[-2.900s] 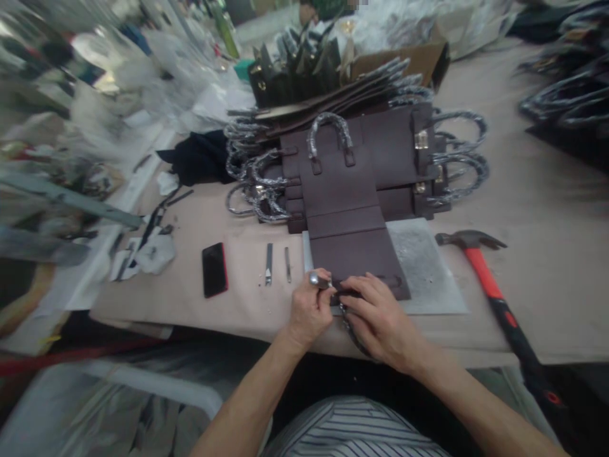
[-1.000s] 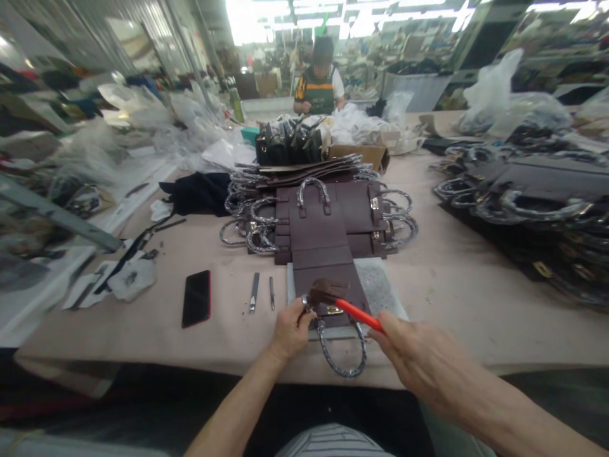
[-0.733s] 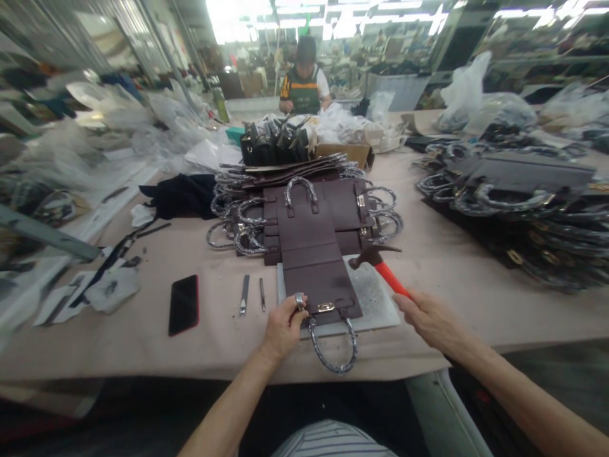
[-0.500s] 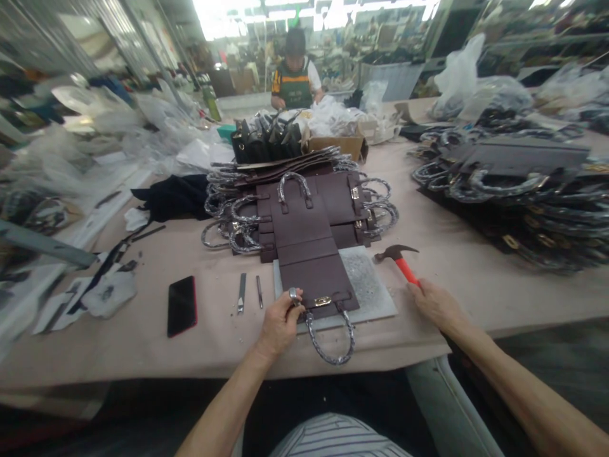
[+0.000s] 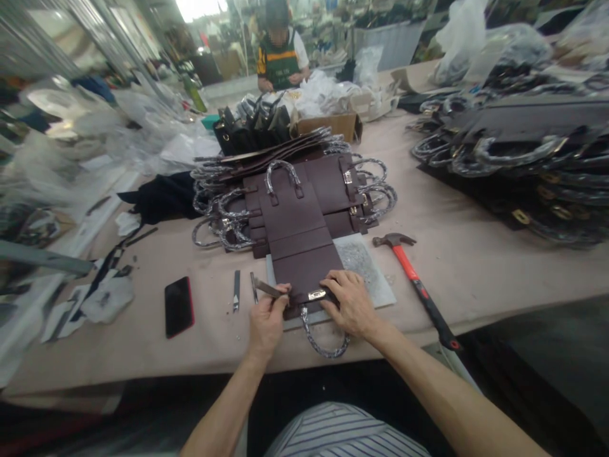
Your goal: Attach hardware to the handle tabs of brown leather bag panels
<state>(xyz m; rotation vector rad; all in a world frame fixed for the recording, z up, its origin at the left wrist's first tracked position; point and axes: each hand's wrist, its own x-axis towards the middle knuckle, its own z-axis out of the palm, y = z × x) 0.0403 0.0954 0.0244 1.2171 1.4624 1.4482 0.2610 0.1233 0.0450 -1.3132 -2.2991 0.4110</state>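
A dark brown bag panel (image 5: 304,219) lies flat, its lower end resting on a grey stone slab (image 5: 364,263). Near that end are a gold-coloured clasp (image 5: 316,295) and a plastic-wrapped handle (image 5: 323,348). My left hand (image 5: 266,324) is closed around a metal punch (image 5: 270,288), tilted, at the panel's left edge. Whether its tip touches the panel is hidden by my fingers. My right hand (image 5: 351,301) rests on the panel right of the clasp, fingers apart and slightly bent. To its right, a claw hammer (image 5: 413,279) with a red and black grip lies on the table.
A phone (image 5: 179,306), a flat metal blade (image 5: 236,291) and a thin metal tool (image 5: 254,287) lie to the left. Stacked bag panels (image 5: 328,178) stand behind, more (image 5: 523,152) at the right. Across the table sits a person (image 5: 280,57) beyond a cardboard box (image 5: 328,125).
My right hand has let go of the hammer, leaving it on the table, and moved left onto the panel. The punch in my left hand has tipped over to the left.
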